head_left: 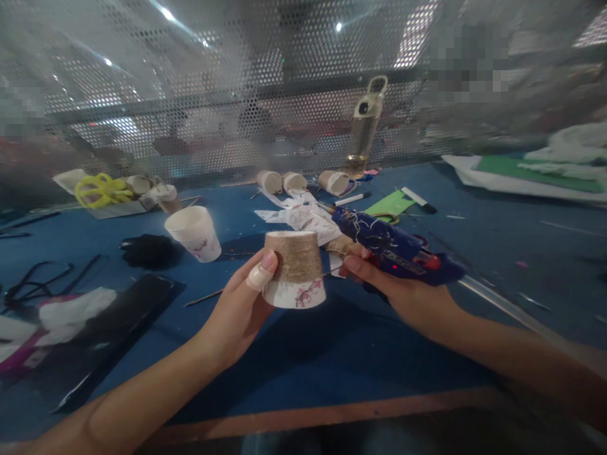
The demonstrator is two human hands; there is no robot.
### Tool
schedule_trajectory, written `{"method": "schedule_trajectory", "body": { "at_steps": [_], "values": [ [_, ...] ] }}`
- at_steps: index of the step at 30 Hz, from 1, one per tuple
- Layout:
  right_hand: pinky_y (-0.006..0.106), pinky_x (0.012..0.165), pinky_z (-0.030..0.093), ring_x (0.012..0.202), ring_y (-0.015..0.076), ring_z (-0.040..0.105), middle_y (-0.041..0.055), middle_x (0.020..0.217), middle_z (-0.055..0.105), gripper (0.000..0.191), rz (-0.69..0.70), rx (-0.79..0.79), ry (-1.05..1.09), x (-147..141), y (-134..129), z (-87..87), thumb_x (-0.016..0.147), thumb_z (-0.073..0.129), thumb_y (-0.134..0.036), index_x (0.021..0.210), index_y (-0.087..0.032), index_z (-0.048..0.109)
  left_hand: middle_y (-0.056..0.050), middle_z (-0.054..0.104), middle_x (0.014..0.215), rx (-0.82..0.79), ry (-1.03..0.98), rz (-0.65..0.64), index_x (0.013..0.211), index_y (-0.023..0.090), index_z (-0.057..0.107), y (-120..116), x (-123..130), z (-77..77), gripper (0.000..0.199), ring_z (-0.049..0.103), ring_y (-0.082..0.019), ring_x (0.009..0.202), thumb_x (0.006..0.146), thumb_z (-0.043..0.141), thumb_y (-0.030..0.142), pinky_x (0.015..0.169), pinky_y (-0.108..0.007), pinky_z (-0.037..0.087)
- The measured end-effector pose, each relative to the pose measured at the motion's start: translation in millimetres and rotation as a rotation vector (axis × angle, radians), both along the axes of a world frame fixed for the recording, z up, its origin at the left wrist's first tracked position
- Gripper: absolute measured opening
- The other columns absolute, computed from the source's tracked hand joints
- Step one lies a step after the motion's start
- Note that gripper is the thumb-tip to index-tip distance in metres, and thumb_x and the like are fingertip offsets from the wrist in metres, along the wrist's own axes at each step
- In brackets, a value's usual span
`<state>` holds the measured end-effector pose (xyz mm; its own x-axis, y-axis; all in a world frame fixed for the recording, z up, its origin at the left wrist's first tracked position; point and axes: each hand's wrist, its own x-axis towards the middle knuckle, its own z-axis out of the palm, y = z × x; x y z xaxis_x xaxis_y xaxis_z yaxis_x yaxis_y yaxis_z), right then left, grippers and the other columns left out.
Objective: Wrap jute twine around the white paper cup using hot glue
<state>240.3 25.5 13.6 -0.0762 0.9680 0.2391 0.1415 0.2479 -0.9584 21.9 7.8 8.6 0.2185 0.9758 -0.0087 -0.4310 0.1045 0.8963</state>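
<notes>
My left hand point(249, 297) grips an upside-down paper cup point(294, 268), its thumb on the side. Brown twine is wound round the cup's upper part, and the lower white band shows pink blossoms. At the right, my right hand point(379, 275) is closed round a dark blue glue gun point(398, 246) with its nozzle pointing up and left. A strand of twine point(333, 272) runs from the cup to the right hand's fingers. A bundle of twine point(340, 244) shows just behind those fingers.
Stacked white cups point(193, 234) stand at left, near a black bundle point(148, 251). Behind are twine-wrapped cups point(294, 182), crumpled white material point(308, 218), markers point(351, 199) and a bottle point(364, 133). Yellow scissors point(102, 191) lie in a box at back left.
</notes>
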Motion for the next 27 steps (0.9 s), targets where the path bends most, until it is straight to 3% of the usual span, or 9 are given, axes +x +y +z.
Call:
{"method": "schedule_trajectory", "body": {
  "at_steps": [5, 12, 20, 27],
  "values": [
    [0.041, 0.089, 0.063, 0.084, 0.0228, 0.075, -0.001, 0.081, 0.074, 0.027, 0.0, 0.015, -0.011, 0, 0, -2.2, 0.076, 0.081, -0.05, 0.077, -0.029, 0.063, -0.011, 0.073, 0.123, 0.012, -0.007, -0.06, 0.125, 0.023, 0.071, 0, 0, -1.2, 0.043, 0.068, -0.031, 0.115, 0.091, 0.065, 0.049, 0.1, -0.045, 0.053],
    [0.04, 0.082, 0.065, 0.083, 0.0229, 0.076, -0.0009, 0.086, 0.073, 0.031, 0.017, 0.007, 0.045, 0, 0, -7.0, 0.072, 0.079, -0.054, 0.079, -0.03, 0.062, -0.012, 0.073, 0.125, 0.051, -0.036, -0.095, 0.124, 0.024, 0.071, 3, 1, -5.1, 0.044, 0.066, -0.032, 0.118, 0.089, 0.066, 0.051, 0.103, -0.047, 0.051],
    [0.042, 0.087, 0.062, 0.085, 0.0259, 0.075, -0.0016, 0.083, 0.076, 0.031, -0.071, -0.006, 0.044, -7, -1, -6.3, 0.069, 0.082, -0.048, 0.083, -0.032, 0.06, -0.011, 0.077, 0.111, -0.042, -0.082, -0.155, 0.116, 0.022, 0.075, 2, 6, 0.6, 0.042, 0.072, -0.028, 0.098, 0.094, 0.057, 0.052, 0.084, -0.04, 0.057],
    [0.042, 0.089, 0.06, 0.08, 0.0229, 0.074, -0.0023, 0.08, 0.075, 0.022, -0.046, 0.054, -0.008, -10, -5, 0.7, 0.075, 0.079, -0.043, 0.076, -0.03, 0.061, -0.017, 0.075, 0.119, -0.108, 0.055, -0.106, 0.12, 0.015, 0.071, 2, 4, -3.0, 0.055, 0.068, -0.035, 0.113, 0.079, 0.077, 0.052, 0.102, -0.047, 0.049]
  ]
}}
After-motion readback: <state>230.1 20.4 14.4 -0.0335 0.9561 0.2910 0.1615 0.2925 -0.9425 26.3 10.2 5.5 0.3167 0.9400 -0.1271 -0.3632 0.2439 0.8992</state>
